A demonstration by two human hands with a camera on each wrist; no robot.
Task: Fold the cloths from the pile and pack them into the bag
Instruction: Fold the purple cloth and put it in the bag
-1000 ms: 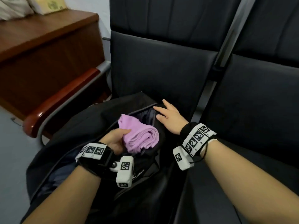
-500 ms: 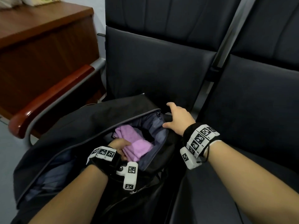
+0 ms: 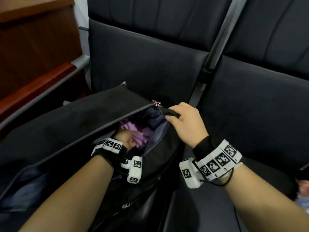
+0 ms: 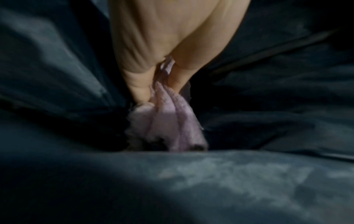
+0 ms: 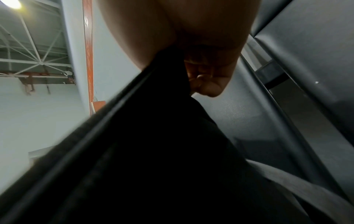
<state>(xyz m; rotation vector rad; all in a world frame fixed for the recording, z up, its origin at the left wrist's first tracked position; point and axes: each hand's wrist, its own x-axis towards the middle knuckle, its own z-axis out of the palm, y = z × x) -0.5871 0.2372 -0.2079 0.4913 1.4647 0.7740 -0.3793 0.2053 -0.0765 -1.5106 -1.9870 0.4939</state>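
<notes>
A black bag (image 3: pixel 70 129) lies open on the dark seat, its zip mouth facing up. My left hand (image 3: pixel 125 139) is down inside the mouth and holds a folded pink cloth (image 3: pixel 133 131). In the left wrist view the fingers (image 4: pixel 139 91) pinch the pink cloth (image 4: pixel 168 124) against the dark lining. My right hand (image 3: pixel 184 121) grips the bag's right rim (image 3: pixel 170 112) and lifts it, near the zip pull (image 3: pixel 156 103). In the right wrist view the fingers (image 5: pixel 206 87) are curled over the black rim (image 5: pixel 168 72). Dark cloth (image 3: pixel 153 118) lies deeper in the bag.
Dark padded seats (image 3: pixel 250 106) and seat backs fill the right and rear. A metal divider (image 3: pixel 215 47) runs between the seats. A red-brown armrest (image 3: pixel 38 87) and a wooden cabinet (image 3: pixel 33 34) stand to the left. Something pale and reddish (image 3: pixel 303 190) shows at the right edge.
My left hand has pushed the pink cloth from above the opening down into the bag. My right hand went from lying flat on the bag's rim to gripping and lifting it.
</notes>
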